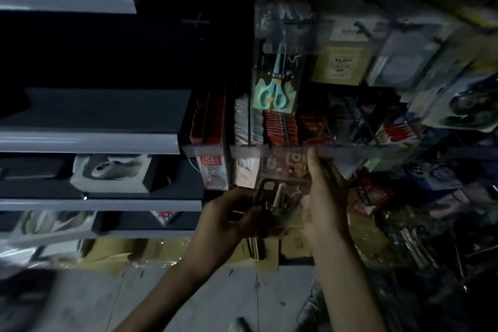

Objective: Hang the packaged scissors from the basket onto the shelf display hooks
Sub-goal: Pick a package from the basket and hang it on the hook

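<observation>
I hold a dark packaged pair of scissors [277, 197] in front of the shelf, just below its front rail. My left hand [229, 218] grips the pack's lower left edge. My right hand [323, 197] holds its right side, thumb up near the rail. Above, a pack with turquoise scissors [275, 83] hangs from a display hook [283, 21]. The basket is out of sight.
Grey shelves [89, 140] with boxed goods run along the left. Red and white packets [280, 127] stand behind the shelf rail [269, 152]. More hanging packs [342, 65] fill the right side. Cardboard boxes [151, 250] and loose goods lie on the floor below.
</observation>
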The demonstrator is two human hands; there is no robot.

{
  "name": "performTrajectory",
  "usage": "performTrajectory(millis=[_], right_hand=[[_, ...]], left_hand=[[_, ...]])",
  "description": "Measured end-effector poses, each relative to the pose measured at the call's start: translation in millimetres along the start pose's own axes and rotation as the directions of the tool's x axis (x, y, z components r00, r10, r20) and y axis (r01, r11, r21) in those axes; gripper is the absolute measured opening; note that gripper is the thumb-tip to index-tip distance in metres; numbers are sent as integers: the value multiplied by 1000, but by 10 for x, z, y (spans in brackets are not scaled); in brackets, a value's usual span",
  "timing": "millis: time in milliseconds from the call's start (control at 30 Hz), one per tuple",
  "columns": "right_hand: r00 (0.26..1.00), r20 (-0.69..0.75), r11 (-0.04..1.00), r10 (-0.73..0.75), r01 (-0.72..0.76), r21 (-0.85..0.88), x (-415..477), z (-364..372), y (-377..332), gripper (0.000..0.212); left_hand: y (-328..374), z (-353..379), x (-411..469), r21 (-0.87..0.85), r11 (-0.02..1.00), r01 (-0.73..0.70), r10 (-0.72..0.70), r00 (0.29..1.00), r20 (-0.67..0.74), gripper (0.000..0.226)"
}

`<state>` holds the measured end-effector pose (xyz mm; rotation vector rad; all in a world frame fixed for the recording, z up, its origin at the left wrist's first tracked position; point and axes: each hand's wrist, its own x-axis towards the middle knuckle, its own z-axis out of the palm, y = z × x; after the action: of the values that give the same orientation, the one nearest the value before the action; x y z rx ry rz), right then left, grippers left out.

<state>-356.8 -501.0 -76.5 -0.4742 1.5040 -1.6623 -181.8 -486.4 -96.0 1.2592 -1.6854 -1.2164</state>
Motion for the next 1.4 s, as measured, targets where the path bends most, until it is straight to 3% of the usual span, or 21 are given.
performTrajectory(millis=[100, 200, 300, 467, 600, 767, 967, 1067, 1167, 1300, 1400], right_hand=[[985, 172, 1000, 22, -21, -2, -137, -65, -120, 22], [945, 322, 993, -51, 83, -88, -255, -134, -218, 17], [929, 350, 968, -122, 189, -166, -292, -156, -233, 21], [924, 332, 937, -191, 272, -220, -245, -185, -259, 11], [906, 361, 922, -220, 314, -227, -209, -243, -327, 11], [892, 366, 912, -267, 356, -203, -157, -248, -421, 12], [854, 304, 864, -422, 480, -150, 23, -153, -630, 12], [861, 263, 873, -435, 475, -112, 117, -126, -679, 11], [867, 203, 871, -455, 481, -100, 185, -148, -674, 12], [906, 99, 907, -410, 417, -55, 264, -192, -626, 13], [926, 47, 927, -374, 375, -13, 287, -204, -599, 8]], left_hand=[[-3, -72, -19, -63, 998, 11, -13, 1000, -28, 16], [-3, -95, -8, -252, 966, 66, -82, 995, -53, 14], [9, -66, 27, -414, 903, 117, -143, 989, -31, 22], [29, -36, 148, -474, 872, 125, -110, 992, 61, 35], [216, -52, 335, -492, 870, 33, -52, 998, -24, 37], [450, 4, 583, -478, 874, -92, 19, 988, -156, 25], [704, 21, 803, -457, 876, -157, 94, 983, -158, 12], [879, -13, 883, -416, 888, -194, 143, 978, -150, 24], [1025, -121, 1019, -398, 890, -223, 138, 963, -232, 37], [1216, -278, 1219, -346, 896, -278, 169, 934, -315, 35], [1318, -336, 1256, -322, 896, -307, 217, 933, -287, 24]])
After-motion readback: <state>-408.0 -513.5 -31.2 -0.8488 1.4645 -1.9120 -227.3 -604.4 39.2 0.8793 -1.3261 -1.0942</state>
